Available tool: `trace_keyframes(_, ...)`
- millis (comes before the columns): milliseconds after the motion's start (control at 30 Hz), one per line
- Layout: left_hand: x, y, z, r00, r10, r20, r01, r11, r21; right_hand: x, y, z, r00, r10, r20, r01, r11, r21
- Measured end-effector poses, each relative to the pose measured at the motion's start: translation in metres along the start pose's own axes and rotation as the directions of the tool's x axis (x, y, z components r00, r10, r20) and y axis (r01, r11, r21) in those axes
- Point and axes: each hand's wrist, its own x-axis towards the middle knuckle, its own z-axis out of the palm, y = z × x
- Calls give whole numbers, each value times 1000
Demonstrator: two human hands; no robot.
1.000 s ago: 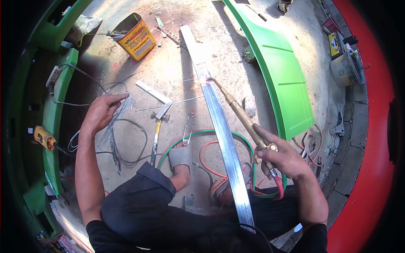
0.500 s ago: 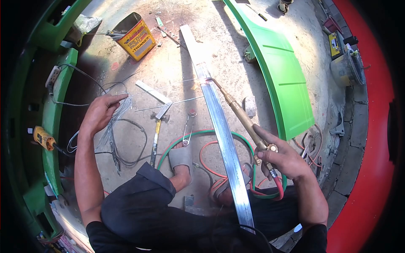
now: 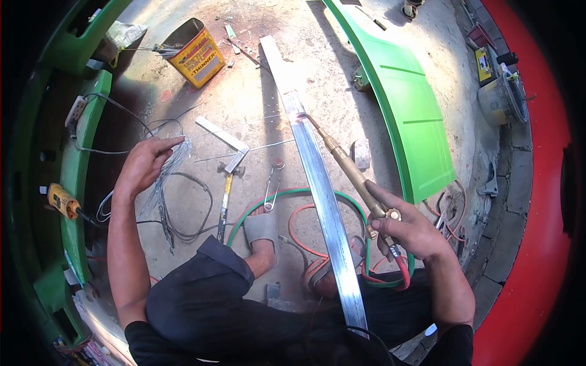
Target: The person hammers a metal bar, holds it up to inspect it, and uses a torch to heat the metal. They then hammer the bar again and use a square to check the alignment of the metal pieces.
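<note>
compared with a second ago, we see very little change: our left hand (image 3: 145,163) sits a touch lower and farther left, while the torch (image 3: 355,175) and the metal bar (image 3: 325,198) look unmoved. our left hand is nearly closed, index finger stretched along the thin rod (image 3: 256,120) it holds, the other fingers curled in. the rod reaches across to the bar, near a small pinkish glow at the torch tip. our right hand (image 3: 408,229) is wrapped around the torch handle, by its brass valves. the bar runs from our lap out over the floor, between the hammer (image 3: 226,198) on the left and the green panel (image 3: 415,131) on the right
</note>
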Motion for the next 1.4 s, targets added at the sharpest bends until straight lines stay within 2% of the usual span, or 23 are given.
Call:
trace_keyframes(567, 0, -2, -1, 1000, -2, 17, 2, 1000, 20, 0, 1, 0, 1000, -10, 9, 10, 1000, -10)
trace_keyframes(633, 0, -4, 1, 999, 38, -18, -38, 999, -1, -1, -1, 1, 1000, -9, 12, 10, 1000, -10)
trace_keyframes(700, 0, -4, 1, 999, 35, -11, -35, 999, 5, -3, -4, 2, 999, 43, -8, -43, 999, 30)
trace_keyframes(1400, -1, -1, -2, 1000, -3, 12, 3, 1000, 1, -1, -2, 2, 1000, 15, 23, -17, 998, 57)
